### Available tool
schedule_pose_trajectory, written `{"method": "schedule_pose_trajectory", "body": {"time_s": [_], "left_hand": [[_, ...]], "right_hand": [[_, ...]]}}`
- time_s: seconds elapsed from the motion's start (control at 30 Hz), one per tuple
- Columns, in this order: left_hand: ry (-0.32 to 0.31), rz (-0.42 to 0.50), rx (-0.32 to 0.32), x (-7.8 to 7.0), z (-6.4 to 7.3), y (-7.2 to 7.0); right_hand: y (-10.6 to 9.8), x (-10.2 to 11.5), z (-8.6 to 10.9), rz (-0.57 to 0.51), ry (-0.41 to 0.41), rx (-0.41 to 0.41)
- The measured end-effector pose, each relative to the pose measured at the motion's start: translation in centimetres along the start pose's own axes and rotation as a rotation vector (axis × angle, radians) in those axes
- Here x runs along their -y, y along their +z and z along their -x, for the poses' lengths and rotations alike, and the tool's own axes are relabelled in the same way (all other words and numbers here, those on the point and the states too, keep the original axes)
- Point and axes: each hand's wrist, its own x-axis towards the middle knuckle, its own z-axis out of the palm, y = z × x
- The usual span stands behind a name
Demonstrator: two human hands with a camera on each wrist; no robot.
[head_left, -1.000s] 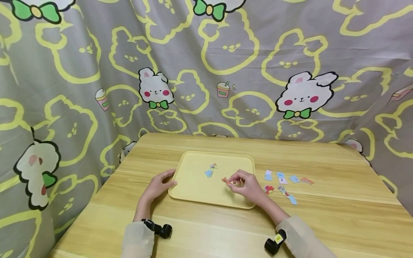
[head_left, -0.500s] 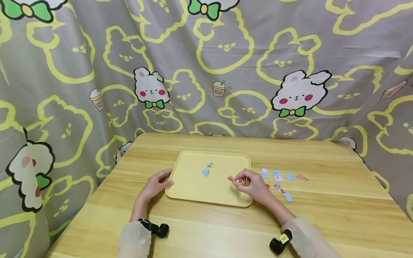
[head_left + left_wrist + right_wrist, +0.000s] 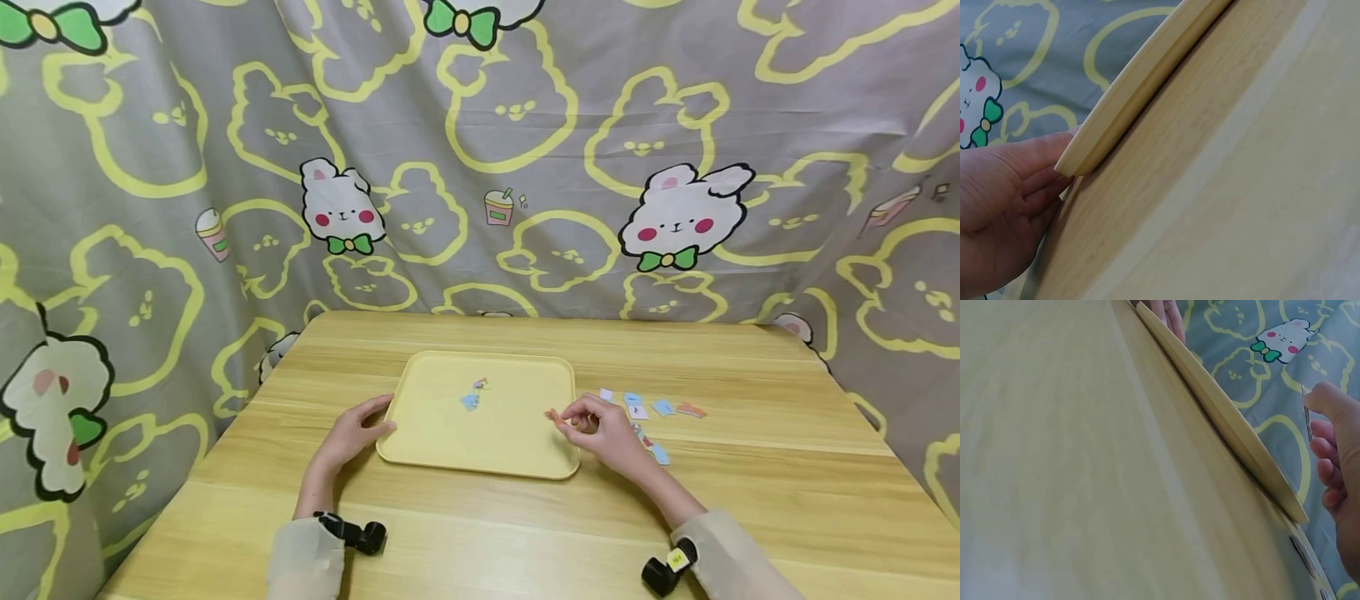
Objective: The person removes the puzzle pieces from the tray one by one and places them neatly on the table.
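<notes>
Between thumb and fingertips, my right hand [image 3: 606,432] pinches a small orange jigsaw piece [image 3: 553,416] above the right end of a pale yellow tray [image 3: 442,433]. In the right wrist view, that piece [image 3: 1307,419] appears edge-on as a thin sliver. My left hand [image 3: 351,433] holds the tray's left edge; the left wrist view has the thumb against the rim [image 3: 1129,94] and the fingers partly hidden. Joined pieces [image 3: 470,402], light blue with a multicoloured top, lie in the tray left of its middle.
Right of the tray, several loose pieces lie on the wooden table [image 3: 480,533], among them a blue one [image 3: 663,407], an orange one [image 3: 692,410] and a blue-ended strip [image 3: 658,454]. My right hand partly covers this group. A patterned curtain [image 3: 420,83] hangs behind.
My right hand has moved right across the tray with the orange jigsaw piece and now covers more of the loose pieces. The left hand stays at the tray's edge. The head view has shifted slightly.
</notes>
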Motion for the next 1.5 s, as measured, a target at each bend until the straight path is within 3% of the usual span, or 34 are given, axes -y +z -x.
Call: {"method": "schedule_pose_trajectory", "body": {"time_s": [0.3, 0.77, 1.07, 1.5], "left_hand": [[0.001, 0.010, 0.004, 0.0, 0.0, 0.0], [0.011, 0.006, 0.011, 0.2, -0.1, 0.0], [0.020, -0.015, -0.001, 0.1, 0.0, 0.2], [0.005, -0.025, 0.007, 0.3, -0.1, 0.0]], "right_hand": [[-1.7, -0.8, 1.0, 0.035, -0.020, -0.050], [-4.7, -1.7, 2.8, 0.103, 0.053, -0.103], [-6.4, -0.3, 3.7, 0.190, 0.037, -0.154], [-7.9, -2.9, 4.8, 0.187, 0.043, -0.162]]}}
